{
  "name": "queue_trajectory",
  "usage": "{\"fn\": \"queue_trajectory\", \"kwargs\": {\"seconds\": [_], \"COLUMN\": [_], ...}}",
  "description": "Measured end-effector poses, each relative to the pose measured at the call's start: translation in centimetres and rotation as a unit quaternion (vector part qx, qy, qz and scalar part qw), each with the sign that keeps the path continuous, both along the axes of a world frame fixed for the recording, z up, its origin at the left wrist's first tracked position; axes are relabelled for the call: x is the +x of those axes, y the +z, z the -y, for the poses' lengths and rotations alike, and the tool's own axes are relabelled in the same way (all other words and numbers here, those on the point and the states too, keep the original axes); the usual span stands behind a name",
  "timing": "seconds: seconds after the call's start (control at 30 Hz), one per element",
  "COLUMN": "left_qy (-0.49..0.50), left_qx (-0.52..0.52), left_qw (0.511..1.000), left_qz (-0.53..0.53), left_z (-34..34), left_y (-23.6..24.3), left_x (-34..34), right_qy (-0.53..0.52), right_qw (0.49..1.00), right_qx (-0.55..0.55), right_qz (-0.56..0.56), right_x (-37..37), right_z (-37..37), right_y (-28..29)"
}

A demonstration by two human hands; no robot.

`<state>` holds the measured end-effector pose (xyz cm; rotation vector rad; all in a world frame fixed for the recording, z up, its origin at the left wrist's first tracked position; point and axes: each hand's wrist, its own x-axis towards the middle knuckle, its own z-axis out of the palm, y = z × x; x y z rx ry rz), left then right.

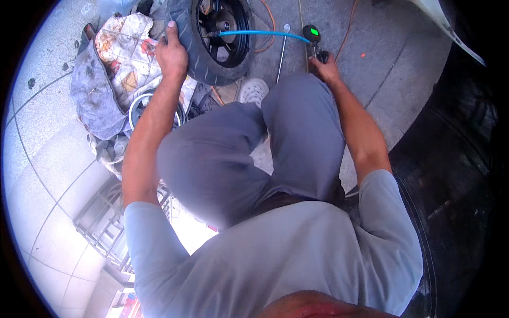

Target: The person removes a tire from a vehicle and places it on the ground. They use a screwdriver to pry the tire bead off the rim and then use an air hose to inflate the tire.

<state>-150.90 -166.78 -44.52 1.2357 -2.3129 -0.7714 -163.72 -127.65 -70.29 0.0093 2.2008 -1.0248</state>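
Observation:
A small black-rimmed wheel (243, 46) with a black tyre (192, 50) stands tilted in front of me. My left hand (172, 57) grips the tyre's left side, thumb lying along the tread, other fingers partly hidden. In my right hand (326, 69) is a tyre inflator gauge (312, 34) with a lit green display, its handle wrapped by my fingers. From the gauge a blue hose (265, 33) runs left to the wheel near its hub, where it seems to be attached at the valve.
Stained rags (127, 58) and a grey cloth (95, 95) lie at the left beside a silver-edged round part (139, 108). A long metal tool (282, 53) rests on the concrete floor (392, 69) between wheel and gauge. Thin orange hoses (347, 32) cross behind. A metal rack (103, 222) stands lower left.

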Motion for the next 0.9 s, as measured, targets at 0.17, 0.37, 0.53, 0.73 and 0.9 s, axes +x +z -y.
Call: {"fn": "queue_trajectory", "kwargs": {"seconds": [0.17, 0.37, 0.53, 0.73, 0.9], "left_qy": [0.018, 0.021, 0.021, 0.023, 0.013], "left_qx": [0.042, 0.118, 0.159, 0.139, 0.168], "left_qw": [0.998, 0.993, 0.987, 0.988, 0.983], "left_qz": [0.036, 0.025, 0.012, 0.059, 0.078], "left_z": [1.3, 4.6, 5.8, 5.9, 5.3], "left_y": [1.6, 1.9, 1.4, 2.1, 1.6], "left_x": [-0.7, -3.7, -5.0, -5.3, -5.8], "right_qy": [0.060, 0.080, 0.114, 0.162, 0.189], "right_qw": [0.994, 0.964, 0.939, 0.897, 0.864], "right_qx": [-0.002, 0.062, 0.178, 0.311, 0.328], "right_qz": [-0.091, -0.246, -0.272, -0.269, -0.333], "right_x": [-3.9, -10.6, -12.4, -10.3, -9.9], "right_z": [0.0, 1.5, 3.0, 5.0, 4.7], "right_y": [6.7, 15.0, 23.9, 32.4, 35.4]}}
